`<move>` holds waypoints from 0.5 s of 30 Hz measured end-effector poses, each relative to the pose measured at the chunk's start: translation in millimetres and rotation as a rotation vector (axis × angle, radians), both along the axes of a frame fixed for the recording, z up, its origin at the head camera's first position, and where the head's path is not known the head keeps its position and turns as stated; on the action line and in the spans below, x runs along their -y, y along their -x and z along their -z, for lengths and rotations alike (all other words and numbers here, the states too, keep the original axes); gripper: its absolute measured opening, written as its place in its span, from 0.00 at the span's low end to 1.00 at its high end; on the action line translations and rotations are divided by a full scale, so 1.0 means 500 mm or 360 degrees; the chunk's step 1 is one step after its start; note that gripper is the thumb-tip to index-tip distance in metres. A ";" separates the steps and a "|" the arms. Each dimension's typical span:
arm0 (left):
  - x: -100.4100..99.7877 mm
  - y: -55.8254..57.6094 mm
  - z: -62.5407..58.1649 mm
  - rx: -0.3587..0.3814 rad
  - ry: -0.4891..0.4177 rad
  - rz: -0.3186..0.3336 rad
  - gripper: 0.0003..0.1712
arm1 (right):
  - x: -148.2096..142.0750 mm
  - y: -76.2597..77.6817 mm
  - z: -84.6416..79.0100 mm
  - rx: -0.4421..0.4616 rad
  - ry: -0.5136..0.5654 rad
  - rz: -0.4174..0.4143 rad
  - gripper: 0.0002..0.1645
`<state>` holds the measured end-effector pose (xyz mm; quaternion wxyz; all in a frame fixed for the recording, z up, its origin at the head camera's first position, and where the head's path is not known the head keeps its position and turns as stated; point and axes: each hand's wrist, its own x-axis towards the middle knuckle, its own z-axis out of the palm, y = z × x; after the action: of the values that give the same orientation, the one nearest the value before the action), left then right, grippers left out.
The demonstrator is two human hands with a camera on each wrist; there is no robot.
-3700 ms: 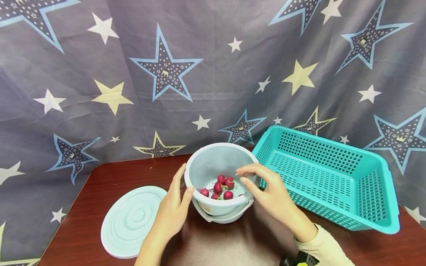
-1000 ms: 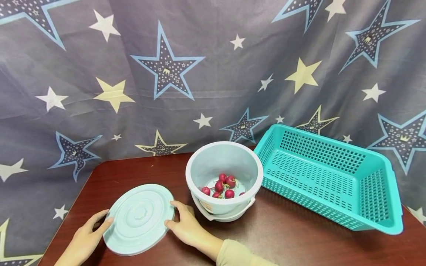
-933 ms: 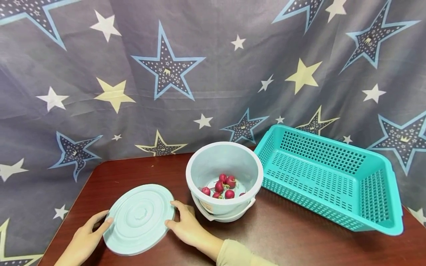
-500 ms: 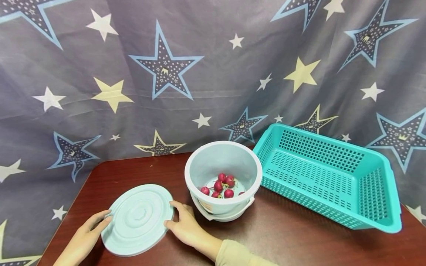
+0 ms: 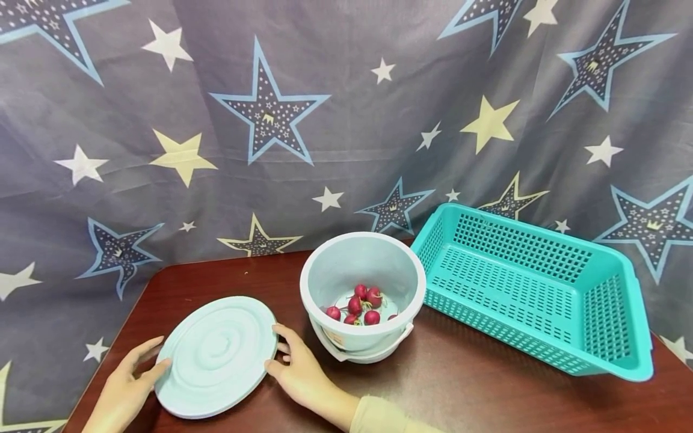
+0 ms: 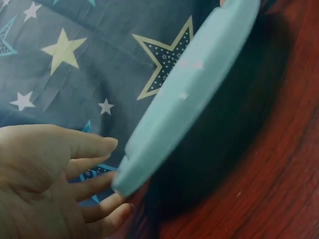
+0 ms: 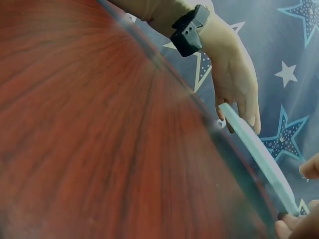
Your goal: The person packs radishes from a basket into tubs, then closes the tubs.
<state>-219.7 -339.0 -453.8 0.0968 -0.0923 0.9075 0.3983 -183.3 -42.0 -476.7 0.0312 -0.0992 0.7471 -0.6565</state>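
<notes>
A round pale-blue lid (image 5: pixel 216 367) is held level between both hands, its underside shadowed over the table in the left wrist view. At its left edge, my left hand (image 5: pixel 121 388) has the thumb over the rim and fingertips beneath it. My right hand (image 5: pixel 303 373) grips the opposite edge between thumb and fingers; only its fingertips show at the lower right of the right wrist view. Right of the lid stands a pale-blue bucket (image 5: pixel 360 258), uncovered, its handle (image 5: pixel 379 356) hanging down in front. Several red radishes (image 5: pixel 354 305) with thin stalks lie on its bottom.
A turquoise perforated basket (image 5: pixel 503 325) stands right of the bucket on the dark red wooden table (image 5: pixel 460 397). Behind the table hangs a grey curtain (image 5: pixel 346 162) patterned with stars. A black device (image 7: pixel 189 37) sits on the left wrist.
Both hands have moved from the bucket to the lid. In the last half second the lid has come up off the table and shifted slightly left. The bucket, radishes and basket have stayed put.
</notes>
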 end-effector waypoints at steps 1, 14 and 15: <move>0.000 -0.001 0.000 -0.0037 0.0025 -0.0055 0.43 | 0.000 -0.001 -0.002 -0.0030 -0.0004 -0.0007 0.34; -0.011 -0.025 -0.044 -0.0385 -0.0138 -0.0669 0.32 | -0.008 -0.037 -0.064 -0.0554 -0.0360 -0.0150 0.34; -0.013 -0.027 -0.050 -0.0412 -0.0169 -0.0699 0.31 | -0.010 -0.039 -0.069 -0.0583 -0.0380 -0.0157 0.34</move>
<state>-206.1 -332.7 -428.7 -0.1042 -0.2302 0.8483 0.4653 -163.6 -37.0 -442.4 -0.0615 -0.2489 0.8070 -0.5321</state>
